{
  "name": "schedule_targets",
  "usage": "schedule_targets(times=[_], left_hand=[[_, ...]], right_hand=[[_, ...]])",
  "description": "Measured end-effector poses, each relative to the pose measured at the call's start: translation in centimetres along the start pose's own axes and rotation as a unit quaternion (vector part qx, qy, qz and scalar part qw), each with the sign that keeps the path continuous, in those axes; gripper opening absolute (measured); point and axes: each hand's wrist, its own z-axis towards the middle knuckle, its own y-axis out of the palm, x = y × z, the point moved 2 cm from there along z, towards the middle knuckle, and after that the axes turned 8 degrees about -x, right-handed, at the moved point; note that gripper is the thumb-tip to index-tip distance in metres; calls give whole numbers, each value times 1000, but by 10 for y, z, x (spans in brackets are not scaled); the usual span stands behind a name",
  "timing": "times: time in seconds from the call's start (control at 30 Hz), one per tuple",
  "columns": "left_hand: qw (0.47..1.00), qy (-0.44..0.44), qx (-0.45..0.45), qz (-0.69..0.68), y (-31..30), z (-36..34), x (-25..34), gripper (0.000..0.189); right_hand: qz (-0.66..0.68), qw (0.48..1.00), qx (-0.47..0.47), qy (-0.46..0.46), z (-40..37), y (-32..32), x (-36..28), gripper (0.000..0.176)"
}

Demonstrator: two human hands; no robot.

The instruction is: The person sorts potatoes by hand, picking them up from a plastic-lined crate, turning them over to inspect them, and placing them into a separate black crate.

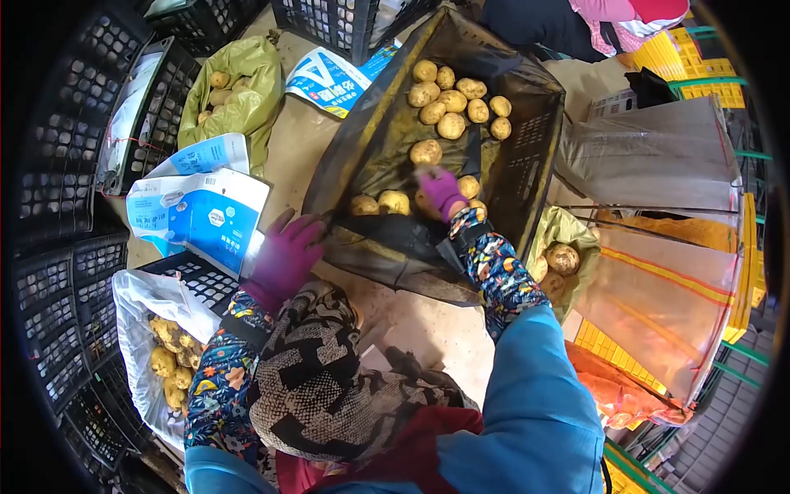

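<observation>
A dark mesh-lined crate (536, 156) stands in front of me with several potatoes (453, 101) inside, most of them grouped at its far end. My right hand (442, 193), in a purple glove, reaches into the crate among the nearer potatoes. Its fingers are blurred, and whether they hold a potato cannot be made out. My left hand (288, 253), also gloved in purple, is outside the crate, left of its near corner. Its fingers are spread, with nothing in them. Beside it lies a blue and white cardboard sheet (216, 216).
A green bag of potatoes (267, 95) stands at the upper left, a white bag (136, 317) of potatoes at the lower left. Another green bag (586, 239) is right of the crate. Black crates (49, 165) line the left side. Part of another person (527, 25) shows at the top.
</observation>
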Motion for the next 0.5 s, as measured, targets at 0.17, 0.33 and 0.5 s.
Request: schedule_targets(times=[0.17,0.33,0.5], left_hand=[[1000,-5,-1,18,9,-7,-3,28],[998,-30,-50,13,-9,-14,5,36],[987,-156,-29,-16,-71,-72,1,45]], right_hand=[[-203,944,-126,227,27,-3,100,46],[-372,856,-349,78,-5,3,2,37],[-296,910,-283,68,-4,2,23,24]])
